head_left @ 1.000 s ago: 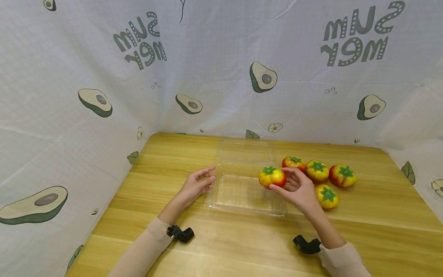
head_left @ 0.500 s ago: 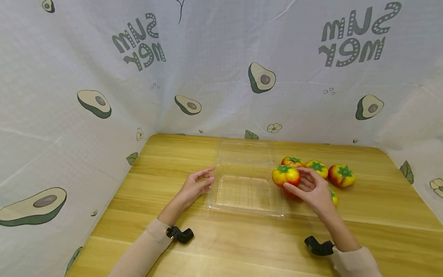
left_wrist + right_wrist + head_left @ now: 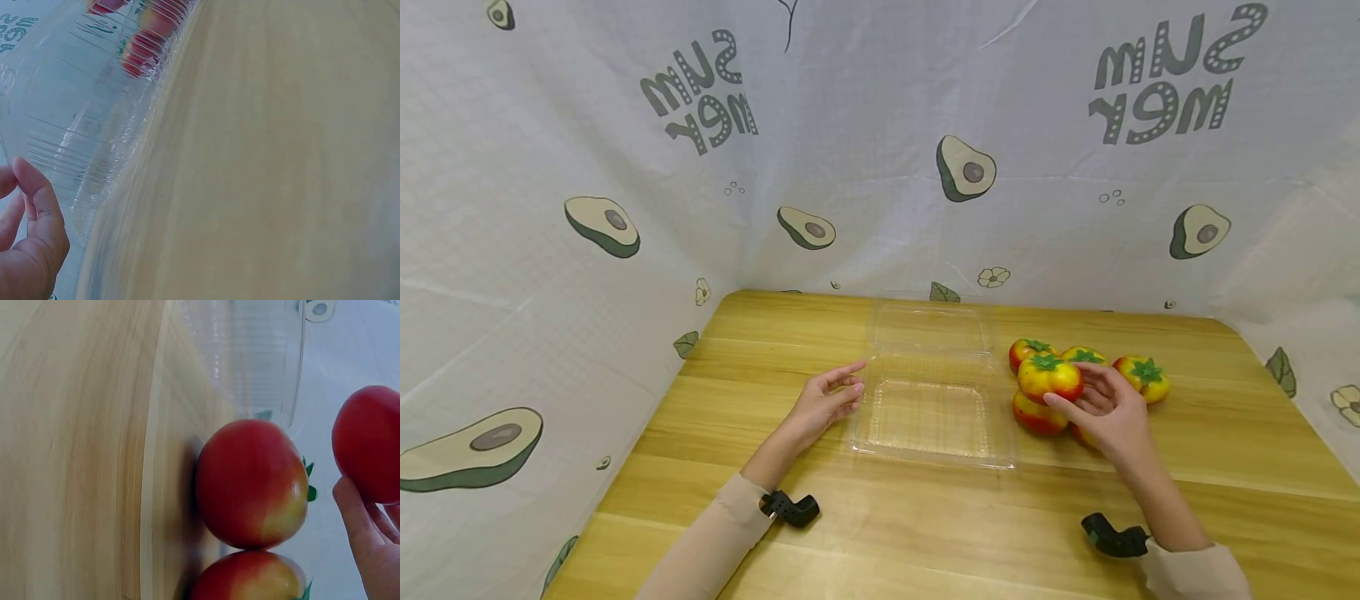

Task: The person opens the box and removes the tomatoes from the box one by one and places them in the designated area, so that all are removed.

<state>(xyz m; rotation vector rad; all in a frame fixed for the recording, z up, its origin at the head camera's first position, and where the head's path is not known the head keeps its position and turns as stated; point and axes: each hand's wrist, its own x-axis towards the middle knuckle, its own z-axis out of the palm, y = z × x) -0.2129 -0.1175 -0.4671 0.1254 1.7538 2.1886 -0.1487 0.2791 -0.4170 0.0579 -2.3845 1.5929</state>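
Observation:
My right hand [image 3: 1112,417] grips a yellow-and-red tomato [image 3: 1049,380] with a green leafy top, thumb in front and fingers behind. In the right wrist view, this tomato [image 3: 370,444] is raised above another tomato [image 3: 250,484] on the table. My left hand [image 3: 823,404] is at the left side of a clear plastic clamshell box [image 3: 932,460], whose lid [image 3: 932,329] lies folded back. Its thumb and index tips are right at the box's rim in the left wrist view, fingers loosely bent.
Several more tomatoes [image 3: 1141,379] sit in a cluster right of the box, partly hidden by my right hand and the held tomato. They stand on a wooden table [image 3: 775,342]. A white avocado-print cloth [image 3: 880,167] hangs behind and at the sides.
My right hand has moved right with the tomato, from over the box's right part to over the cluster. The left hand and the box have stayed put.

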